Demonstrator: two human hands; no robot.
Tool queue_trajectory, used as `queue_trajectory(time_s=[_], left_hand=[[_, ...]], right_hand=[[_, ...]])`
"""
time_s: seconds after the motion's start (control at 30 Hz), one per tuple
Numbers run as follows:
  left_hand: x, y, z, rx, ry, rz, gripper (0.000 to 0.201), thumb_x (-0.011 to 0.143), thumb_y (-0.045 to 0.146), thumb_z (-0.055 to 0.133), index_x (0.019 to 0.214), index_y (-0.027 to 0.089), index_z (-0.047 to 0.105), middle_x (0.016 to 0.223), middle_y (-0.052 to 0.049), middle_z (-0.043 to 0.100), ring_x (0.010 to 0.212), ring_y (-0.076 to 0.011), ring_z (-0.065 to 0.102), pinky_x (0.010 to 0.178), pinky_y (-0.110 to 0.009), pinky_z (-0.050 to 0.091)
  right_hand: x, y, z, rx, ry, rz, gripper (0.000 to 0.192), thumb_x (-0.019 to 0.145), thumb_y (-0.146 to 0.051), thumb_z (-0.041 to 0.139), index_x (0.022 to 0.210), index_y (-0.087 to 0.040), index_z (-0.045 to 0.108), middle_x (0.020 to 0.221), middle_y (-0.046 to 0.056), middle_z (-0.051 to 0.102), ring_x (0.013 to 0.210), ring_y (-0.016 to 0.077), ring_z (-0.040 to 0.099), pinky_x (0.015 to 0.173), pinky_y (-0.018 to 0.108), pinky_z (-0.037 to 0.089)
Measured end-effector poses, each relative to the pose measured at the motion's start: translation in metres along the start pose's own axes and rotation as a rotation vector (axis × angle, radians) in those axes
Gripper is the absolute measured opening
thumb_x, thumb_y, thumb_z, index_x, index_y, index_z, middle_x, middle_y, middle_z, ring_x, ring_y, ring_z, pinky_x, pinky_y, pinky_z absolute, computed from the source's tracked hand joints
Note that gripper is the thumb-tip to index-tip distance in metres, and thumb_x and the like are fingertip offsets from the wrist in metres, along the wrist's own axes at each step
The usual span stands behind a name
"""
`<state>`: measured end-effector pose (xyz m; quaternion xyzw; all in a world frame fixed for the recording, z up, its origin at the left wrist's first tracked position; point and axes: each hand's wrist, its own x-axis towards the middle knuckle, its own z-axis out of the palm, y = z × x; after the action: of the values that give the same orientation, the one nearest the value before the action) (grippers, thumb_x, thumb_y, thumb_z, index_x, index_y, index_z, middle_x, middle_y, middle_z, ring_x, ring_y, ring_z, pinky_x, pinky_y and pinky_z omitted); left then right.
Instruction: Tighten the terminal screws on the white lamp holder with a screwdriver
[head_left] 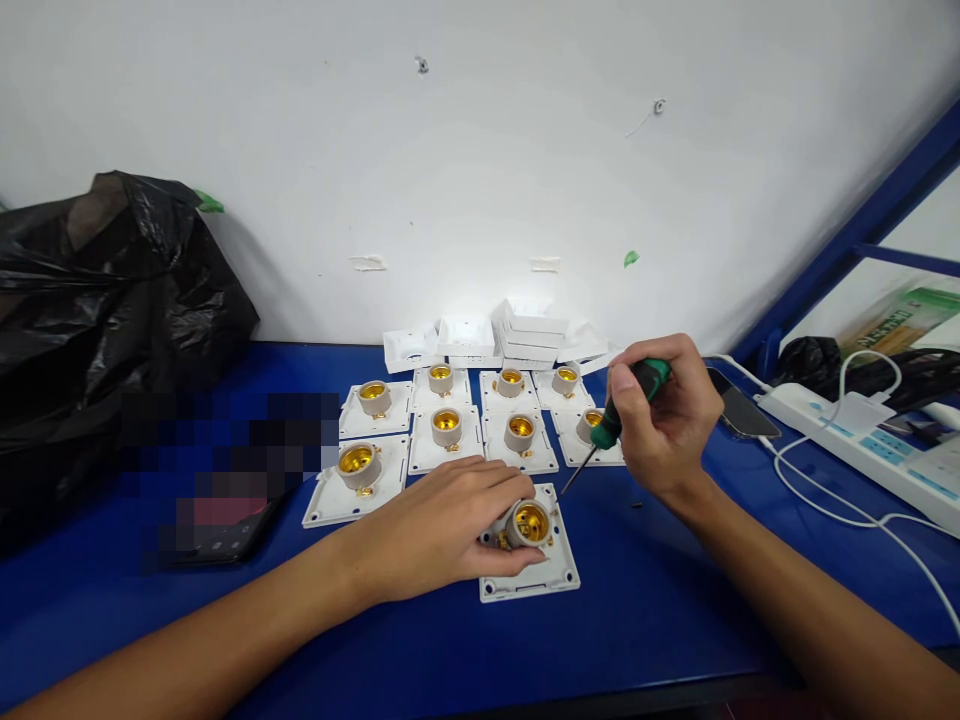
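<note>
My left hand (pixel 457 525) grips a lamp socket (pixel 529 524) with a brass-coloured inside, fixed on a square white plate (pixel 561 570) that lies on the blue table. Thumb and fingers are closed around the socket's sides. In my right hand (pixel 667 420) is a green and black screwdriver (pixel 616 408), its shaft pointing down and left. The tip hovers close to the plate's upper right corner; whether it touches cannot be made out. Behind my hands, several more white plates with sockets (pixel 446 428) stand in two rows.
White covers (pixel 529 338) are stacked against the wall. A black plastic bag (pixel 112 320) bulges at the left, near a dark, partly blurred device (pixel 232 540). On the right lie a phone (pixel 739 405), a power strip (pixel 862 440) and white cables (pixel 825 510), beside a blue frame (pixel 840 230).
</note>
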<state>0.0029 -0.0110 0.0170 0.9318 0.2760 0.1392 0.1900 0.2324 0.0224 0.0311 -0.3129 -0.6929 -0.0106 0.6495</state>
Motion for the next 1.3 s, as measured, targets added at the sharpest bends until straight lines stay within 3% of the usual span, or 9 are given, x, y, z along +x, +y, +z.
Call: queue_trajectory(time_s=[0.3,0.53,0.67,1.0,1.3], left_hand=[[0.0000,0.0000,-0.0004,0.006,0.002,-0.004,0.028,0.095,0.041,0.075,0.093,0.020,0.057,0.088,0.000,0.063,0.077,-0.0186,0.060,0.070,-0.028,0.040],[0.0003,-0.0003,0.0002,0.014,0.000,0.002,0.026,0.096,0.040,0.073,0.095,0.020,0.057,0.089,0.000,0.064,0.078,-0.0191,0.061,0.071,-0.029,0.041],[0.0003,0.0004,-0.0001,0.010,0.001,-0.008,0.025,0.095,0.039,0.074,0.094,0.020,0.058,0.089,0.000,0.064,0.078,-0.0192,0.061,0.070,-0.029,0.040],[-0.0007,0.0001,-0.0015,-0.019,0.000,-0.003,0.026,0.098,0.044,0.070,0.098,0.020,0.060,0.093,-0.001,0.066,0.082,-0.0201,0.062,0.073,-0.030,0.042],[-0.0002,0.0019,-0.0023,-0.005,0.008,-0.008,0.027,0.102,0.045,0.065,0.097,0.020,0.058,0.093,-0.002,0.066,0.083,-0.0204,0.062,0.074,-0.030,0.042]], right_hand=[[-0.0044,0.0023,0.0029,-0.045,-0.189,-0.032,0.011,0.091,-0.014,0.063,0.092,-0.024,0.059,0.069,-0.007,0.055,0.049,0.0070,0.043,0.046,0.024,0.037],[-0.0030,0.0003,0.0030,-0.050,-0.252,-0.043,0.013,0.090,-0.012,0.063,0.091,-0.024,0.058,0.071,-0.007,0.055,0.049,0.0064,0.044,0.047,0.023,0.038],[-0.0025,0.0008,0.0025,-0.054,-0.218,-0.033,0.010,0.091,-0.014,0.063,0.091,-0.023,0.059,0.069,-0.007,0.055,0.049,0.0070,0.044,0.047,0.024,0.038],[-0.0013,-0.0006,0.0015,-0.035,0.012,-0.003,0.006,0.092,-0.019,0.063,0.091,-0.024,0.061,0.070,-0.005,0.056,0.051,0.0104,0.048,0.049,0.027,0.040],[-0.0031,-0.0004,0.0040,0.020,0.035,0.035,0.003,0.094,-0.022,0.062,0.093,-0.024,0.059,0.069,-0.005,0.056,0.052,0.0114,0.052,0.050,0.029,0.043]])
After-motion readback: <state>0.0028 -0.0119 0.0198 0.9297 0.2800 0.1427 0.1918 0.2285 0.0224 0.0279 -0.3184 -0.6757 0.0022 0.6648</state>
